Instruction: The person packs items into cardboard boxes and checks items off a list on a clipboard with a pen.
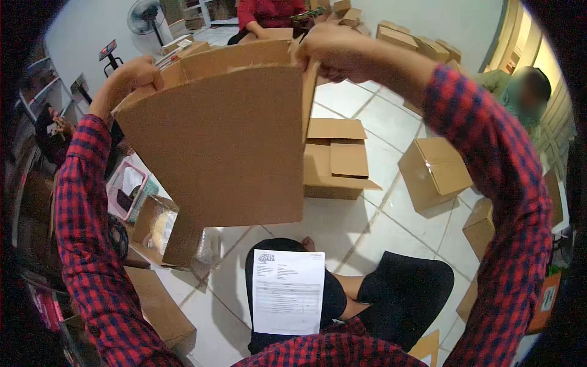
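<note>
Both my hands hold up a large brown cardboard box (220,151) in front of me, its broad side facing me and its top edges raised. My left hand (137,75) grips the upper left edge. At the upper right corner my right hand (328,52) is closed on the cardboard; a small dark item shows beside it, too unclear to name. A printed sheet of paper (289,293) lies on my crossed legs. Behind the raised box, a cardboard box with partly folded flaps (339,158) stands on the tiled floor. The inside of the raised box is mostly hidden.
A taped carton (435,169) stands right. At left are a pink basket (126,190), an open box with packed contents (158,229) and another carton (160,307). One person (270,16) sits ahead, others at both sides. A fan (146,18) and more cartons (412,41) stand farther back.
</note>
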Demonstrator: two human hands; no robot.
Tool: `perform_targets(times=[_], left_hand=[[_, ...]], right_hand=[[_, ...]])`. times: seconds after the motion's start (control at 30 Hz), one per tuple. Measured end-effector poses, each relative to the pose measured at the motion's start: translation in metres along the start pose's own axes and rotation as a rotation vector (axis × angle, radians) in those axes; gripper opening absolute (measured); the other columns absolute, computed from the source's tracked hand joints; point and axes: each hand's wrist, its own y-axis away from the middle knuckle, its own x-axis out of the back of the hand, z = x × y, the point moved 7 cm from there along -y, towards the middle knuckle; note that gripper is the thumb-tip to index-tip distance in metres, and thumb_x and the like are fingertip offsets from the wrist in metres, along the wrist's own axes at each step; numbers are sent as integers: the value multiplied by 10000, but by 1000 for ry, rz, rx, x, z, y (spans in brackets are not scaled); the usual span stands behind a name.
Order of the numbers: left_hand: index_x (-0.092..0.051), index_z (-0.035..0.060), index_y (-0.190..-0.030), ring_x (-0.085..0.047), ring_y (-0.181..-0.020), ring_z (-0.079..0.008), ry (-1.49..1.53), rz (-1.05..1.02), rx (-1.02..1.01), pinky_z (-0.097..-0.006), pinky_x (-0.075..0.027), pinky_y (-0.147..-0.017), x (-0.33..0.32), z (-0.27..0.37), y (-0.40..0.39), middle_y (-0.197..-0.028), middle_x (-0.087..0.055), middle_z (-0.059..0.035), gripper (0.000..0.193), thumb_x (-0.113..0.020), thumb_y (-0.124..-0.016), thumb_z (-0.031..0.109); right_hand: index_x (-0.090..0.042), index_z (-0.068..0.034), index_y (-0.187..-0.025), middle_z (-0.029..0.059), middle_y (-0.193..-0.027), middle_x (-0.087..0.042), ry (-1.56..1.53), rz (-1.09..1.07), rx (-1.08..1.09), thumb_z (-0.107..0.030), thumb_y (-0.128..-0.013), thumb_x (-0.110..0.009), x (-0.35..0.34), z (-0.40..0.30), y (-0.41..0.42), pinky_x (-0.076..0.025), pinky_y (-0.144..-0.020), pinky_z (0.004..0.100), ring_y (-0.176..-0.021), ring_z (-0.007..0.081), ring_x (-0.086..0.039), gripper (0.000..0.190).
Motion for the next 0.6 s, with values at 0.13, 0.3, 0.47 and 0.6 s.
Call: perform_targets(times=[0.13,0.3,0.47,0.6], left_hand=[[-624,-64,-817,-631,-789,-294,14,10,114,-377,-493,-693,-37,-51,-16,-847,-654,-193,417,-738,-499,180],[-640,-54,-811,-653,-781,-298,159,-67,61,-394,-516,-675,-154,-105,-52,-800,-660,-203,352,-711,-559,181],[-602,57,-919,-604,-929,-370,108,75,150,-458,-477,-784,-273,-99,-34,-944,-630,-225,289,-616,-659,184],[-581,22,-891,-598,-927,-391,-39,-80,85,-476,-477,-771,-258,-85,-40,-963,-623,-226,257,-589,-715,209]], right_hand=[[-588,2,-586,44,-445,-410,15,-15,-24,-101,-701,-564,-51,50,-58,-239,-326,297,-357,129,-368,156],[-619,72,-692,265,-661,-596,208,14,51,-137,-686,-550,-118,115,-94,-492,-591,443,-571,373,-604,220],[-619,75,-816,307,-798,-594,393,30,55,-141,-691,-528,-174,186,-96,-485,-737,473,-781,444,-598,265],[-642,-18,-917,113,-721,-617,-286,-507,-329,-306,-878,-512,-167,204,-94,-498,-628,305,-707,161,-613,318]])
